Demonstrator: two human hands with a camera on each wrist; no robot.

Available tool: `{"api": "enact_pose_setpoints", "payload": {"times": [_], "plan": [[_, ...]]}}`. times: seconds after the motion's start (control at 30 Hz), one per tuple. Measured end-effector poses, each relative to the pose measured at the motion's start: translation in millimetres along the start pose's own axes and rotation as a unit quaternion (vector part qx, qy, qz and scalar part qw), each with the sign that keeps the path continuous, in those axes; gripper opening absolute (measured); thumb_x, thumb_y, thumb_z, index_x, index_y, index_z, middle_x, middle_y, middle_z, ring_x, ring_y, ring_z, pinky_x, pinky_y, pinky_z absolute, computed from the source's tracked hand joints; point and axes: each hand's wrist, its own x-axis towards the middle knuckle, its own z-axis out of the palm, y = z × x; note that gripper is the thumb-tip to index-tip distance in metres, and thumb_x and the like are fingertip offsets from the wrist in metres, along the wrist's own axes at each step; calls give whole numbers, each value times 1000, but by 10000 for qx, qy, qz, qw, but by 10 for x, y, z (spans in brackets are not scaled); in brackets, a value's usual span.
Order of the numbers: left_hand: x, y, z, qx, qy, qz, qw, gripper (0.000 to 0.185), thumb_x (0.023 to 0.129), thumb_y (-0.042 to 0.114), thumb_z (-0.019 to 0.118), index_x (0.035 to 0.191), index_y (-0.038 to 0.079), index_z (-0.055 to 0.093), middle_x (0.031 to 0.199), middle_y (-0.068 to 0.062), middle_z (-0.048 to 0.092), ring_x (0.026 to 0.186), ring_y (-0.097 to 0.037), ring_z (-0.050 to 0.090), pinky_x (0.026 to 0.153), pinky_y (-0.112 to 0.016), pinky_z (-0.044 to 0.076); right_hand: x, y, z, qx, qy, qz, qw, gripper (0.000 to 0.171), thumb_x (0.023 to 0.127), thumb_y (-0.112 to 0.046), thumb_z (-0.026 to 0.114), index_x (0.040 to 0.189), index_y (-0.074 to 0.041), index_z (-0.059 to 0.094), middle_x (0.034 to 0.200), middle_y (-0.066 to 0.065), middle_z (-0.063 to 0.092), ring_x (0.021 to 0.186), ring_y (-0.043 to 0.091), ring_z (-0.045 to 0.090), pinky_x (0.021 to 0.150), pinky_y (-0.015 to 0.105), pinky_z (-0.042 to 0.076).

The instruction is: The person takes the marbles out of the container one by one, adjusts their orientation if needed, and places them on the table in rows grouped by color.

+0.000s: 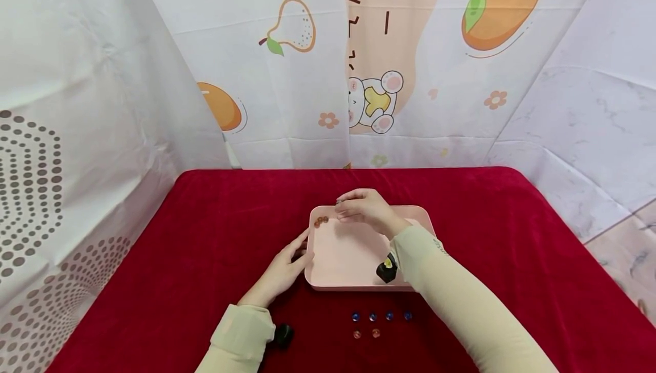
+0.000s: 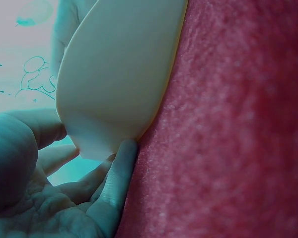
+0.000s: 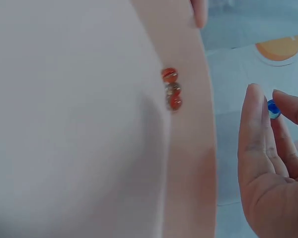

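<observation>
Two orange marbles (image 1: 357,334) near on a red worktop (image 1: 220,236), four blue marbles (image 1: 372,316) beyond, pink tray (image 1: 353,256), left hand (image 1: 283,269), fingers extended, touching the tray's left wall, three orange marbles (image 1: 320,220) in its far-left corner, right hand (image 1: 366,208), fingers pinching a single blue marble (image 3: 273,111) by the far rim

A blue marble (image 3: 273,110) is pinched by the right hand (image 3: 268,178) near the far rim of a flat-lying pale pink tray (image 1: 353,253); three orange marbles (image 3: 173,89) are clustered in its far left corner; four blue marbles (image 1: 373,316) and two orange marbles (image 1: 376,333) are lined up before it.
</observation>
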Motion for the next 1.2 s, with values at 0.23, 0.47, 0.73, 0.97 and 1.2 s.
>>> {"api": "enact_pose_setpoints", "payload": {"times": [0.23,0.47,0.73,0.97,1.2], "plan": [[-3,-6,-3,-19,5,-7,10000,57,101,21,57,154,20,37,137,-11,56,125,-27,55,105,-46,43,-112,-50,-17,85,-220,-133,9996,35,90,4,63,122,16,56,98,14,75,75,14,71,77,32,60],[4,-10,-1,0,-4,1,10000,57,101,21,57,155,21,37,137,-10,56,125,-26,55,105,-46,43,-235,-61,-47,206,-364,-137,9990,35,90,1,64,122,14,56,93,8,75,75,14,72,78,32,60],[-2,-15,-4,-41,6,47,10000,57,101,21,58,154,20,37,137,-10,57,125,-27,55,105,-46,42,-395,-75,-86,268,-399,-81,9988,31,91,0,63,119,11,58,87,3,74,75,14,72,79,32,60],[-9,5,-8,-91,11,49,9999,57,101,20,58,154,20,38,136,-10,57,124,-26,55,104,-46,43,-536,-85,-121,271,-379,5,9989,33,92,-2,64,122,10,57,90,4,75,77,14,73,79,32,60],[-15,5,-8,-154,-12,67,9999,57,100,21,59,154,20,38,136,-9,58,124,-26,55,104,-46,43,-677,-28,-188,354,-436,-14,9984,24,93,-2,63,116,4,59,90,5,74,77,15,73,80,32,59]]}}
